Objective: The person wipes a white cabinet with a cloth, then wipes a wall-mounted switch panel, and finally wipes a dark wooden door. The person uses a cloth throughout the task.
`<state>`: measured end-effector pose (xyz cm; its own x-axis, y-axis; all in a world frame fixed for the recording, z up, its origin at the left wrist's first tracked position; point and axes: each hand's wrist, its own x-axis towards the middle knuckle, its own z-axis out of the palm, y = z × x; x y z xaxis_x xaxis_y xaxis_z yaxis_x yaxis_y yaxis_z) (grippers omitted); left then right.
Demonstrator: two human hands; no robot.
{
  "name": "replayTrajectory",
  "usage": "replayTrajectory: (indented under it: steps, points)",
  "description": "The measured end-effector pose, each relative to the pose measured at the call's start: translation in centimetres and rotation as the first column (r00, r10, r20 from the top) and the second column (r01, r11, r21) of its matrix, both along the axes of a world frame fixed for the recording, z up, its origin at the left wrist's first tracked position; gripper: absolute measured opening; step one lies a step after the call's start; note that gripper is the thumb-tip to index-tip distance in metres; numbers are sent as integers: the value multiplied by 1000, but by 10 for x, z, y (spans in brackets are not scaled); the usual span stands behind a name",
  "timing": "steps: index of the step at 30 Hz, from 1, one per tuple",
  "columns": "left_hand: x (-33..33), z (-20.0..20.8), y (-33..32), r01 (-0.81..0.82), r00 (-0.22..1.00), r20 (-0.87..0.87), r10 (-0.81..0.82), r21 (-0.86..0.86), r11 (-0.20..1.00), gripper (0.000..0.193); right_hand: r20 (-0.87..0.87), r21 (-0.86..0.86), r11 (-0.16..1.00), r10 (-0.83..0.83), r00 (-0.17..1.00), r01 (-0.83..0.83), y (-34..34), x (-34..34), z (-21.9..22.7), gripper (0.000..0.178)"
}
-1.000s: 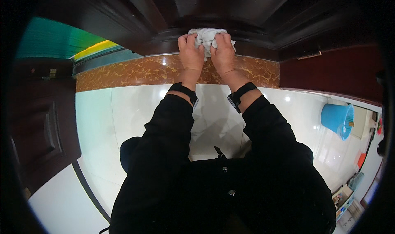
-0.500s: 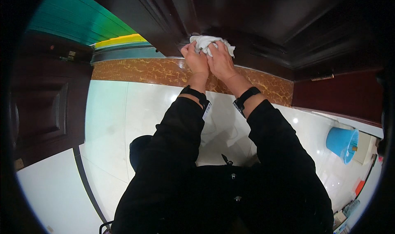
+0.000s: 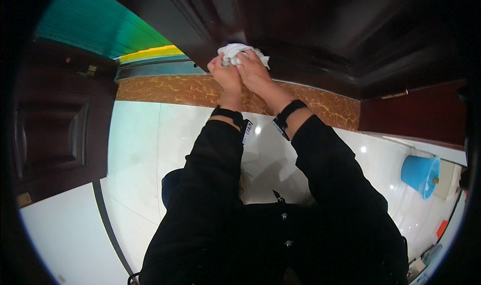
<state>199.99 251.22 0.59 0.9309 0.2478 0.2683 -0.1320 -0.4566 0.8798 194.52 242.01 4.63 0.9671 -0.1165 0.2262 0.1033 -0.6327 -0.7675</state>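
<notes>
A crumpled white cloth [image 3: 235, 49] is pressed against the lower part of a dark brown panelled door [image 3: 310, 29]. My left hand [image 3: 225, 74] grips the cloth's left side, its fingers closed. Right beside it, my right hand [image 3: 254, 73] has its fingers bent over the cloth's middle and right. Both hands hold the same cloth, so the fingertips are partly hidden in its folds. Each wrist wears a black strap, and both arms reach forward in black sleeves.
Below the door runs a brown marbled threshold strip [image 3: 170, 90], then a glossy pale tiled floor [image 3: 135, 149]. Another dark panelled door [image 3: 55, 129] stands at the left. A blue bin [image 3: 418, 176] sits at the right. Green and yellow slats [image 3: 110, 27] show through the doorway.
Both hands have slid the white cloth leftward along the door's lower part, still gripping it. The view has shifted slightly.
</notes>
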Motion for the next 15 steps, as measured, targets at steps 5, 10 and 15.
replayTrajectory:
  steps: [5, 10, 15]
  points:
    - [0, -6, 2, 27, 1000, 0, -27, 86, 996, 35, -47, -54, 996, -71, 996, 69, 4, -4, 3, 37]
    - [-8, -12, -5, 133, 990, -54, -132, 2, 991, 41, -88, -76, 992, -104, 991, 97, -8, -12, 6, 36]
    - [-24, -11, -17, 214, 975, -75, -211, 38, 976, 45, -59, -165, 972, -177, 982, 165, -24, -34, 4, 38]
